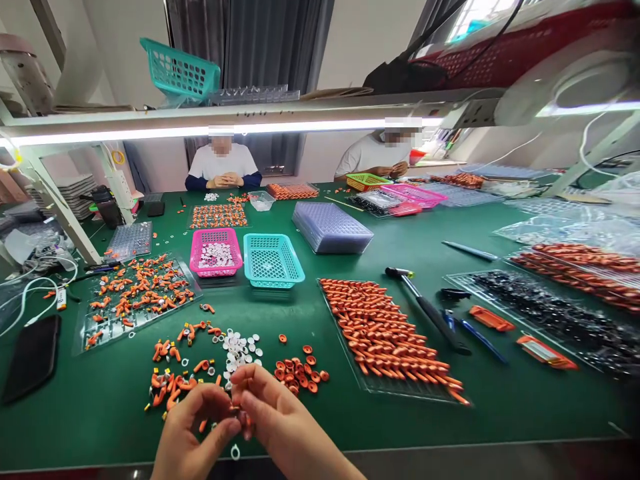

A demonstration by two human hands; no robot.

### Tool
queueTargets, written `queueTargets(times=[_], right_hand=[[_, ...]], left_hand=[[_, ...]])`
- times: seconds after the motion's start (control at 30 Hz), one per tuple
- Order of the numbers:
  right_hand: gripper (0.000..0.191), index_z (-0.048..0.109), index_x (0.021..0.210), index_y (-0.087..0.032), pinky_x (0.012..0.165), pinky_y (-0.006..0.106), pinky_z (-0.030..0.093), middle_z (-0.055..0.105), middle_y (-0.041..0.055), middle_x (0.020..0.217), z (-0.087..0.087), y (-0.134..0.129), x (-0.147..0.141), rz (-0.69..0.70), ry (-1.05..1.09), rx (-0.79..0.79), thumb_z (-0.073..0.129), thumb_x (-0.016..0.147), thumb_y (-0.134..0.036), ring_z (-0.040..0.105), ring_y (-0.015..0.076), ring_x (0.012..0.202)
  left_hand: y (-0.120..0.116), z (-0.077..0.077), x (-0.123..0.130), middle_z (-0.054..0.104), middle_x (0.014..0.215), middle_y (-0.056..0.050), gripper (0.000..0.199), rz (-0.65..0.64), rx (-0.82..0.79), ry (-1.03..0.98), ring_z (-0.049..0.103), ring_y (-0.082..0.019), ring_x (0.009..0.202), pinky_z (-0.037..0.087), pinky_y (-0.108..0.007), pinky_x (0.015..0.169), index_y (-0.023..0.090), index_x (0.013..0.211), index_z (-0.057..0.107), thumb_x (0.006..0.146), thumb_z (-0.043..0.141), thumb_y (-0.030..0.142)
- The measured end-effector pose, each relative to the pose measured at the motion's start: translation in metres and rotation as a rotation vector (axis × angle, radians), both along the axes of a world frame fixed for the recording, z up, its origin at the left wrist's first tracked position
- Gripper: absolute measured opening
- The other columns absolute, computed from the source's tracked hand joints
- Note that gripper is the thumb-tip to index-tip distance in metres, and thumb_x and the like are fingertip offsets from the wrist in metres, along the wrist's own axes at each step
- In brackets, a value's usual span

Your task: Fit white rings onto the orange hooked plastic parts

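1. At the bottom centre of the frame, the left hand [193, 430] and right hand [280, 420] meet fingertip to fingertip over the green table [500, 407].
2. Both hands' fingers are pinched nearly closed on a small orange part [239, 415] between them; its long axis cannot be told, as the fingers hide most of it.
3. The part sits right at the fingertips, equally near both hands.
4. A white ring [235, 454] lies on the table just below the fingers, apart from them.
5. Loose orange pieces [299, 372] and white rings [239, 348] lie just above the hands.
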State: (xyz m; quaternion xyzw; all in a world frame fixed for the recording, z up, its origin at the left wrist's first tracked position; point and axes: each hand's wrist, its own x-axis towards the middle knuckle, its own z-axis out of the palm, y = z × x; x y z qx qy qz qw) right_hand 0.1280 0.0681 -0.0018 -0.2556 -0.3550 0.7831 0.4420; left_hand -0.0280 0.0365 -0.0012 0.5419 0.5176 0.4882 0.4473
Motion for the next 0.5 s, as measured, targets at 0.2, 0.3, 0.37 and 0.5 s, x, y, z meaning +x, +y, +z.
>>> queueTargets(times=[0.2,0.3,0.37,0.5], right_hand=[[0.026,0.064,0.099,-0.025,0.074,0.026,0.047,0.057,0.0007,0.092,-0.022,-0.023,0.017,-0.076,-0.080,0.201,0.080,0.079,-0.029,0.055,0.0141,0.080],[0.026,0.064,0.104,-0.028,0.074,0.029,0.051,0.054,0.0033,0.102,-0.029,-0.029,0.022,-0.192,-0.244,0.368,0.074,0.082,-0.020,0.059,0.0163,0.081],[0.029,0.063,0.107,-0.030,0.074,0.031,0.054,0.054,0.0049,0.106,-0.032,-0.032,0.025,-0.214,-0.311,0.411,0.071,0.083,-0.016,0.062,0.0176,0.080],[0.023,0.068,0.104,-0.030,0.072,0.034,0.056,0.059,0.0068,0.099,-0.035,-0.034,0.032,-0.253,-0.474,0.505,0.070,0.085,-0.017,0.065,0.0215,0.080]], left_hand=[[-0.008,0.001,0.014,0.071,0.072,-0.001,0.032,-0.001,-0.252,-0.227,0.068,-0.020,0.073,0.053,-0.025,0.070,0.022,0.072,0.073,0.066,0.085,0.051],[-0.009,0.000,0.018,0.071,0.072,-0.001,0.033,-0.016,-0.323,-0.282,0.066,-0.019,0.071,0.052,-0.025,0.069,0.021,0.073,0.072,0.066,0.085,0.051],[-0.009,-0.002,0.018,0.068,0.071,-0.001,0.034,-0.010,-0.306,-0.248,0.063,-0.018,0.069,0.051,-0.025,0.065,0.021,0.073,0.071,0.067,0.083,0.052],[-0.011,-0.007,0.017,0.063,0.070,-0.002,0.035,0.013,-0.225,-0.129,0.058,-0.019,0.067,0.050,-0.026,0.063,0.021,0.068,0.068,0.069,0.080,0.054]])
